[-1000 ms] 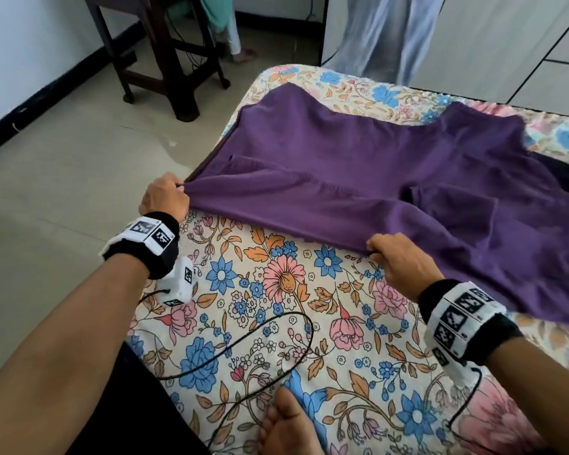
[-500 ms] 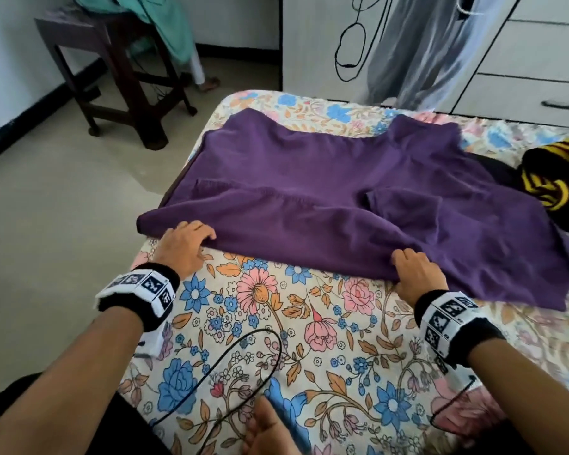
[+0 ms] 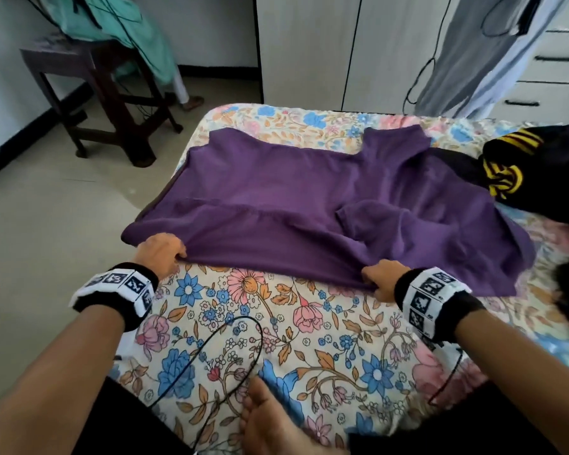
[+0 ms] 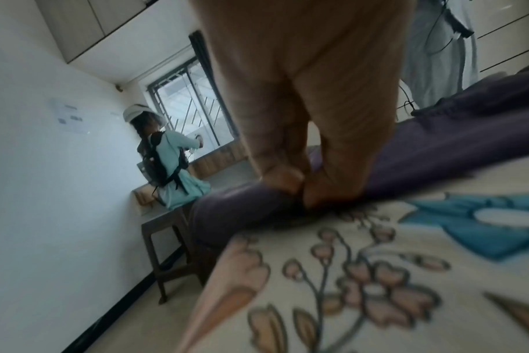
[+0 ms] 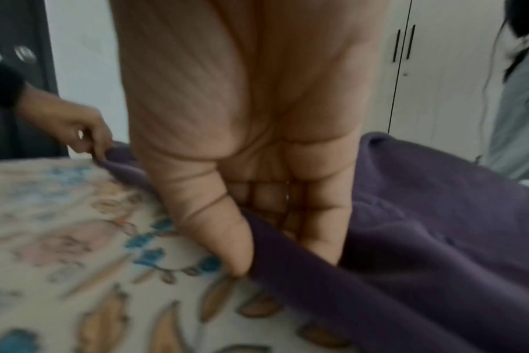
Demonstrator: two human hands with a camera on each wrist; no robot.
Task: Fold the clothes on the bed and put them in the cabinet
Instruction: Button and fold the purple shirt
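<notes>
A purple garment point(image 3: 296, 205) lies spread across the floral bed point(image 3: 276, 323). My left hand point(image 3: 161, 254) pinches its near hem by the bed's left edge; the left wrist view shows thumb and fingers closed on the purple cloth point(image 4: 242, 203). My right hand point(image 3: 380, 279) grips the same hem further right, and in the right wrist view the thumb lies on the purple fabric point(image 5: 408, 227) with the fingers tucked under it. A black and yellow striped garment point(image 3: 519, 165) is bunched at the far right of the bed. White cabinet doors point(image 3: 309, 50) stand beyond the bed.
A dark wooden stool point(image 3: 102, 93) stands on the floor at left with another person in teal point(image 4: 172, 167) on it. White drawers point(image 3: 555, 60) and a hanging grey cloth point(image 3: 473, 60) are at the far right. Black cable point(image 3: 230, 362) loops near my bare foot point(image 3: 270, 421).
Both hands have gone from lying on the hem to gripping it, and have shifted a little toward me and rightward. The view has tilted up toward the cabinet.
</notes>
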